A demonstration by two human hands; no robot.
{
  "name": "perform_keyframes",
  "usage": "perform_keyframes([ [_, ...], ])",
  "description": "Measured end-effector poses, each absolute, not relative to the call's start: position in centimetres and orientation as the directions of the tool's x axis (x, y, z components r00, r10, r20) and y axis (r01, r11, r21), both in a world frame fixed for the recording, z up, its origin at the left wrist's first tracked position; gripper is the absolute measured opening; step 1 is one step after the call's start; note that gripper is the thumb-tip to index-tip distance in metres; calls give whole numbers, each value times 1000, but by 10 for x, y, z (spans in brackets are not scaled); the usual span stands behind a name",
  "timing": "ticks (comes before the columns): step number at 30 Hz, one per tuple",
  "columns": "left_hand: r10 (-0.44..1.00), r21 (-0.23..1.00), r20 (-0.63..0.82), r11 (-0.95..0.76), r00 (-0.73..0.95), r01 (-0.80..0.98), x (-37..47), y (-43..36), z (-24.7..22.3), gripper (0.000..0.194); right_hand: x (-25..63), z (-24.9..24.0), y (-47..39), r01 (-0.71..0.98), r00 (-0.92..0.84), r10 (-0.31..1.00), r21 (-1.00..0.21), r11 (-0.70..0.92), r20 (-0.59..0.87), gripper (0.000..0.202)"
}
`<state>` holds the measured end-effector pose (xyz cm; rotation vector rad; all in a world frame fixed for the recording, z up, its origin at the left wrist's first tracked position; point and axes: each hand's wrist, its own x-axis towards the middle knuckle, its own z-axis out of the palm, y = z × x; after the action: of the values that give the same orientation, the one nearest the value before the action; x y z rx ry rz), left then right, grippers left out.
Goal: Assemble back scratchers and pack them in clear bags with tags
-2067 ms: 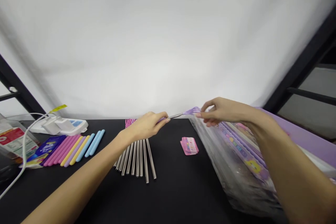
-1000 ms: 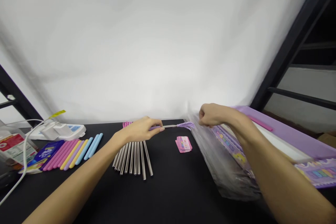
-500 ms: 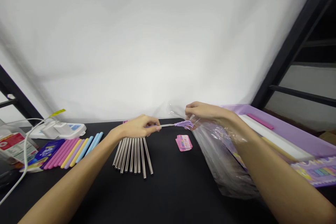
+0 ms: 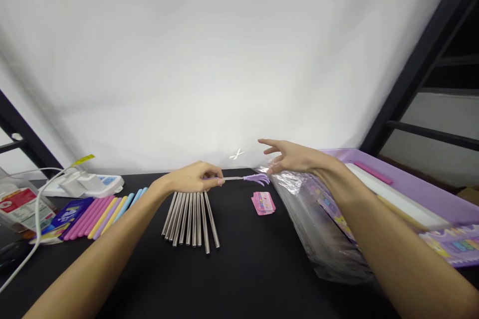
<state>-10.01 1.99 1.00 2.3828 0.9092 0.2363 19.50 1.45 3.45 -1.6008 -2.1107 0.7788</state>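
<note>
My left hand (image 4: 196, 177) is closed round the handle end of a back scratcher (image 4: 256, 178), which has a thin metal rod and a purple claw-shaped head pointing right. My right hand (image 4: 288, 155) is open with its fingers apart, above and to the right of the claw. Its thumb is at the top edge of a clear plastic bag (image 4: 314, 229); whether they touch I cannot tell. Under my left hand lies a row of metal rods (image 4: 190, 219), their far ends hidden by the hand. Below the claw is a small stack of pink cards (image 4: 263, 203).
Pink, yellow, purple and blue handle-like sticks (image 4: 93, 217) lie at the left beside a blue packet (image 4: 67, 217). Behind them is a white power strip (image 4: 108, 185) with a cable. A purple box (image 4: 419, 184) stands at the right on the black table (image 4: 239, 274).
My right hand has opened, its fingers spreading away from the plastic film near the claw. The back scratcher, still in my left hand, has shifted slightly left.
</note>
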Motion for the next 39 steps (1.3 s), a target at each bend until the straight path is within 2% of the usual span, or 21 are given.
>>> perform_keyframes([
  [1,657,572,-41,-603,753,556,-101,20,10,34,195,33,15,764,-274,959,-621,175,-67,94],
  [2,656,574,-47,-599,754,558,-101,20,11,34,195,32,16,780,-285,953,-603,168,-103,82],
  [4,650,584,-70,-588,757,559,-102,20,11,34,195,32,16,793,-338,931,-574,204,-137,42],
  [5,646,590,-83,-582,759,560,-103,20,11,34,194,32,16,777,-371,921,-583,237,-118,29],
  [9,631,607,-131,-559,765,565,-104,21,11,34,187,34,13,617,-384,914,-702,356,126,37],
  [12,614,642,-143,-539,777,544,-102,19,11,35,177,31,11,604,-302,891,-655,454,340,42],
  [14,591,676,-157,-520,792,522,-100,18,11,35,169,26,13,651,-208,875,-605,458,438,45],
  [16,571,695,-173,-507,803,510,-97,17,10,35,160,19,17,649,-103,863,-624,435,495,45],
  [18,570,693,-182,-504,801,516,-95,16,9,34,154,12,20,529,-28,875,-735,424,484,44],
  [20,599,665,-184,-508,779,548,-94,17,7,34,149,9,23,343,4,921,-866,363,388,43],
  [22,646,620,-176,-514,743,593,-95,19,5,34,149,9,24,191,-8,966,-948,256,259,39],
  [25,689,586,-159,-510,707,629,-99,22,4,33,152,9,24,29,-89,983,-986,166,163,29],
  [28,703,590,-132,-511,699,625,-102,23,6,32,157,9,24,-88,-160,969,-980,177,189,21],
  [31,712,578,-112,-520,693,628,-104,24,7,31,162,10,24,-7,-226,960,-986,167,164,22],
  [34,711,572,-116,-524,694,632,-104,25,7,30,167,13,23,124,-254,960,-980,155,120,32],
  [39,708,572,-139,-514,693,640,-103,24,4,31,173,15,24,294,-240,940,-904,309,243,19],
])
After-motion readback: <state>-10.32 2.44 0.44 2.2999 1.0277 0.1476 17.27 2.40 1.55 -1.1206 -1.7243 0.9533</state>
